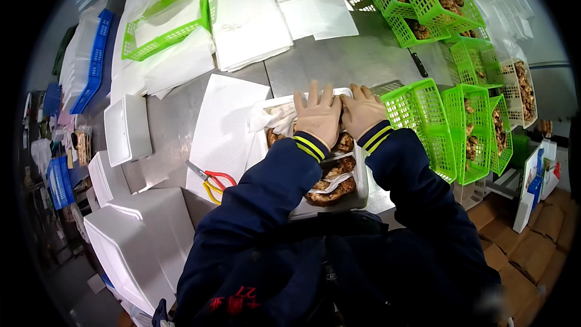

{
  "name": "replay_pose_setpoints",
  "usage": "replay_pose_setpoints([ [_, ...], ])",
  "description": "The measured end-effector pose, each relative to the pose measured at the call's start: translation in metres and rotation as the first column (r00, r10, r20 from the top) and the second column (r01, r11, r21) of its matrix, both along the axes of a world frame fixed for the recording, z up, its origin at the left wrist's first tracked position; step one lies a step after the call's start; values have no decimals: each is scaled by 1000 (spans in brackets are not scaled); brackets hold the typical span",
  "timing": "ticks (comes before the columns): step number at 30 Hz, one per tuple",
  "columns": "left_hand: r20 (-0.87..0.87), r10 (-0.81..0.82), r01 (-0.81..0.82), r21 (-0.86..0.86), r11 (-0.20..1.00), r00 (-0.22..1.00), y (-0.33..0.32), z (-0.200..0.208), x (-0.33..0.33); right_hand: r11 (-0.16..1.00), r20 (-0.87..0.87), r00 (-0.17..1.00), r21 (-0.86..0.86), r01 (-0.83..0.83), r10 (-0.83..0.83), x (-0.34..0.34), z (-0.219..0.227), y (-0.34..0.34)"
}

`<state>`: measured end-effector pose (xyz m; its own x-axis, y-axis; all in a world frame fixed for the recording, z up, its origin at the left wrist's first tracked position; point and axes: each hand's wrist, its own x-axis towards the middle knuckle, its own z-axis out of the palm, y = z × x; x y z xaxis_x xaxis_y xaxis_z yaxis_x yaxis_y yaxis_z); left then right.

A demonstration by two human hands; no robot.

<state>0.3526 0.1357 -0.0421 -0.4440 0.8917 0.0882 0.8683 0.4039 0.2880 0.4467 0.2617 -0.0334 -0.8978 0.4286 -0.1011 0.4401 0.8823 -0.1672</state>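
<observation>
A white foam box (362,188) stands in front of me on the metal table. In it lie brown, lumpy pieces that look like mushrooms (331,192), with strips of white paper between them and a crumpled white sheet (279,116) at the left. My left hand (317,120), in a beige glove, lies flat over the far part of the box, fingers stretched out. Beside it my right hand (362,112), gloved likewise, rests at the far right corner with its fingers extended. Whatever lies directly under both palms is hidden.
Red-and-yellow-handled scissors (212,180) lie left of the box on a white textured sheet (221,121). Green baskets (417,122) crowd the right side, several holding brown pieces. A black-handled knife (419,64) lies farther back. White foam boxes (145,236) stand at the left.
</observation>
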Motion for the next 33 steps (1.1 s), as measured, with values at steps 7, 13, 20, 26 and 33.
replay_pose_setpoints([
  [7, -101, 333, -286, 322, 902, 938, -104, 7, -46, 968, -331, 943, -233, -97, 15, 16, 28, -4],
  [13, -161, 255, -236, 126, 964, 954, -107, -15, -38, 975, -233, 955, -80, -205, 182, 11, 14, -6],
  [20, 7, 282, -273, 271, 923, 959, -113, 1, -48, 978, -287, 941, -50, -203, 181, 17, 7, -9],
  [26, -166, 97, -63, 202, 977, 981, -107, 15, -42, 948, -255, 914, 84, -306, 317, 9, 28, -27],
  [33, -142, 21, -6, 100, 995, 990, -80, -2, -42, 868, 130, 921, 307, -390, 368, -7, 27, -37],
])
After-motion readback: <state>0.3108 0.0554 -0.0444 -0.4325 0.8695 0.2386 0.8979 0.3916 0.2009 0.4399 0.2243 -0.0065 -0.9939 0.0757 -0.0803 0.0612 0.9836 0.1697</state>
